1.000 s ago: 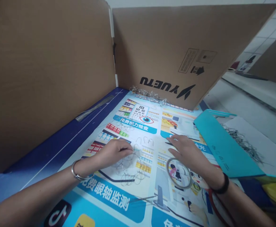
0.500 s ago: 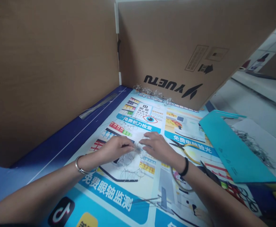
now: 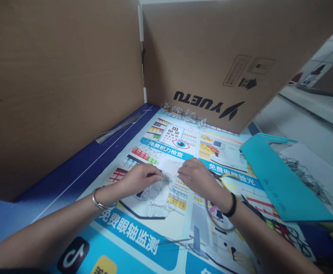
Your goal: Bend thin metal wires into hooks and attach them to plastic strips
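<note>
My left hand (image 3: 139, 178) is closed in a pinch on a thin wire, over a printed poster. Loose loops of thin wire (image 3: 160, 205) hang or lie below and around its fingertips. My right hand (image 3: 197, 176) is a short way to the right, palm down, its fingers drawn together; whatever they pinch is too fine to make out. A faint curl of wire shows by its fingertips. Yellow-handled scissors (image 3: 227, 184) lie just beyond my right wrist, partly covered by it. A round hoop (image 3: 212, 217) lies under my right forearm.
Cardboard walls (image 3: 212, 57) stand at the left and back. A turquoise folder (image 3: 269, 179) on the right sits beside a pile of cut wires (image 3: 306, 175). Tangled wire pieces (image 3: 183, 112) lie along the back. Straight wires (image 3: 175, 241) are near the front, dark-handled tools (image 3: 286, 232) at right.
My right hand has moved right, away from my left hand, and its spread fingers have come together. It now covers more of the scissors. My left hand has barely moved.
</note>
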The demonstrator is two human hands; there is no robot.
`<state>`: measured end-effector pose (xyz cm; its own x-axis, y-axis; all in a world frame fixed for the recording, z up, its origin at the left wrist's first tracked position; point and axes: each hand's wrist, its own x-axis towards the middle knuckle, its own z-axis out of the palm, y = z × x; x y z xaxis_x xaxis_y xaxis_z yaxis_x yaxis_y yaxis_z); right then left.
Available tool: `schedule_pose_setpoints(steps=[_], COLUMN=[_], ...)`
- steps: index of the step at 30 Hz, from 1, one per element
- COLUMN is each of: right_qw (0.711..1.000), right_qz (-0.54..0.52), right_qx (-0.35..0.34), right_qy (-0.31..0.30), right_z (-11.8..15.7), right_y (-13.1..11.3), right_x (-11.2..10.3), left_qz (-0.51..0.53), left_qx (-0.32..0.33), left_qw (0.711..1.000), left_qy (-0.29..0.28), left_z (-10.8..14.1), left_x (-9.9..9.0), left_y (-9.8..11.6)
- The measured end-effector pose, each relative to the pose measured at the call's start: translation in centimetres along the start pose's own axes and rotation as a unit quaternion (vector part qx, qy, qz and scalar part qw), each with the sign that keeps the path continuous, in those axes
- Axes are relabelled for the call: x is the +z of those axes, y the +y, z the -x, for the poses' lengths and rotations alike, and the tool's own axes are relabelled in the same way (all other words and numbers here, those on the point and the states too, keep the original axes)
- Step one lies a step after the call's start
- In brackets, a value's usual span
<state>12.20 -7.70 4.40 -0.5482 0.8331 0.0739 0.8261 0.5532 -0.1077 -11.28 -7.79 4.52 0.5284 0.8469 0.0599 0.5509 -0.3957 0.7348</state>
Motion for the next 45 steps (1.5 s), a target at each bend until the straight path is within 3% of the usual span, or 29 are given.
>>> schedule_pose_setpoints(steps=[6,14,19,23,27,31,37,45], right_qw=[0.998,0.994,0.992,0.984,0.967,0.965,0.952,0.941], right_qz=[0.042,0.051,0.022,-0.123,-0.226,-0.239,-0.273,-0.307], right_qx=[0.022,0.058,0.111,0.130,0.104,0.080,0.115,0.109], right_qy=[-0.050,-0.072,-0.047,0.013,0.056,0.070,0.084,0.088], right_z=[-1.7,-1.7,-0.6,1.0,2.8,4.1,5.1,5.1], right_y=[-2.3,-2.7,-2.5,-2.5,-2.5,-2.1,-2.1,-2.2], right_x=[0.4,0.9,-0.6,-1.3,-1.5,-1.6,-1.0,-1.4], left_qz=[0.000,0.010,0.010,0.009,0.010,-0.006,-0.049,-0.031], left_qx=[0.001,0.003,0.004,-0.004,-0.010,0.001,0.020,0.020], left_qw=[1.000,1.000,1.000,1.000,1.000,1.000,0.998,0.999], left_qy=[-0.001,-0.005,-0.001,0.006,0.006,0.001,0.013,0.027], left_z=[0.2,0.2,0.1,0.0,-0.1,-0.3,-0.6,-2.4], left_x=[-0.1,0.1,0.3,0.6,0.8,1.2,2.1,3.2], left_y=[0.0,-0.5,-0.5,-0.1,0.5,0.8,1.1,3.2])
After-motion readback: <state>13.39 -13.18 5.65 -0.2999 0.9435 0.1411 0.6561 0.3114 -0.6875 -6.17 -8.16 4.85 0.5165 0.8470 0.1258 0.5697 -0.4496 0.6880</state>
